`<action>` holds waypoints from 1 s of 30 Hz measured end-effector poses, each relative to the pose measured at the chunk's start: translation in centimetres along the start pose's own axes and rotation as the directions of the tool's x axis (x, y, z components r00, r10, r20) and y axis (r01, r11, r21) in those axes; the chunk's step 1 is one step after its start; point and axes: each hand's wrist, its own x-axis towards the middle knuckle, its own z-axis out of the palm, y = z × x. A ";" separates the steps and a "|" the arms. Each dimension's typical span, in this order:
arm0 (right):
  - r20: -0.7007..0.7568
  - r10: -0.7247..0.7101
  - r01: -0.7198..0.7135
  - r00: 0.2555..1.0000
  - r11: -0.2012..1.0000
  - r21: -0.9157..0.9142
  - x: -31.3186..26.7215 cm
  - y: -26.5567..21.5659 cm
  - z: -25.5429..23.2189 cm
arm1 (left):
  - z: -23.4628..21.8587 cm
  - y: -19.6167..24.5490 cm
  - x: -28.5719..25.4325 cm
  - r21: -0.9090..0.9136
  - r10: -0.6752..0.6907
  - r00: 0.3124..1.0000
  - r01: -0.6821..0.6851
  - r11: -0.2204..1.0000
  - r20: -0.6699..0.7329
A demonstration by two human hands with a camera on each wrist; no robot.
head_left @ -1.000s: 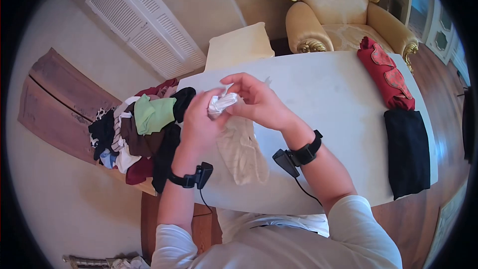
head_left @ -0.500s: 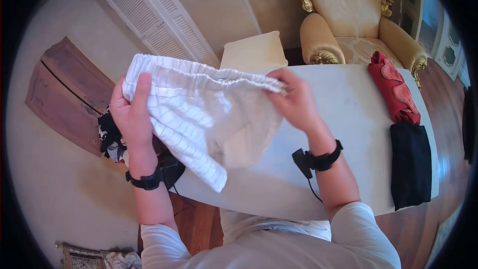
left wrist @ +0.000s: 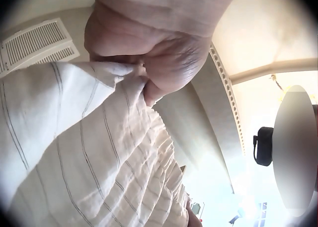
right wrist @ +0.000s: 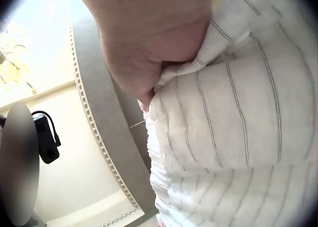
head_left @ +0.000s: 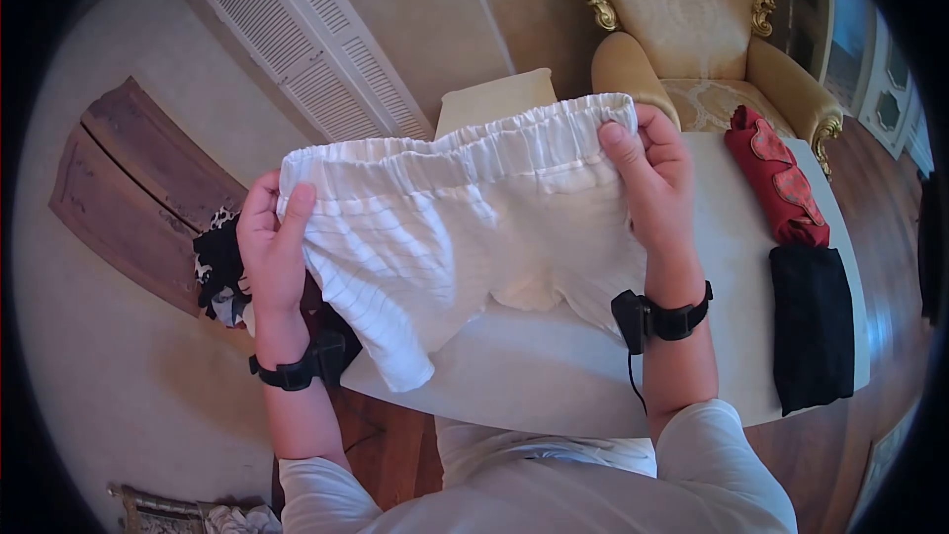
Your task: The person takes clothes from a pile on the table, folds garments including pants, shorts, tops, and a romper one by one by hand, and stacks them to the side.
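Observation:
White shorts with thin dark stripes [head_left: 474,208] hang spread between both hands above the table, their gathered elastic waistband uppermost. My left hand [head_left: 274,247] pinches the left end of the waistband, thumb in front. The right end is gripped by my right hand [head_left: 660,188], its thumb also on the front. In the left wrist view the left hand [left wrist: 149,38] holds the striped cloth [left wrist: 94,147]; in the right wrist view the right hand [right wrist: 149,43] pinches the cloth [right wrist: 233,117] near the gathered band. One leg of the shorts hangs lower at the left.
On the white table [head_left: 732,336], a rolled red garment [head_left: 776,178] and a folded black garment [head_left: 812,326] lie at the right edge. A clothes pile [head_left: 222,267] is partly hidden behind the left arm. A gold armchair [head_left: 692,49] and a cream side table [head_left: 494,97] stand beyond.
From bunched cloth between close hands, the shorts have been opened out. The hands have moved apart, the right one lately going right and up, stretching the waistband wide.

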 end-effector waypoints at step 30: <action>-0.088 -0.601 0.549 0.794 0.773 -0.318 -0.9 -6.7 -2.3 | 6.5 0.0 3.2 0.152 0.429 0.903 -0.421 0.894 -0.021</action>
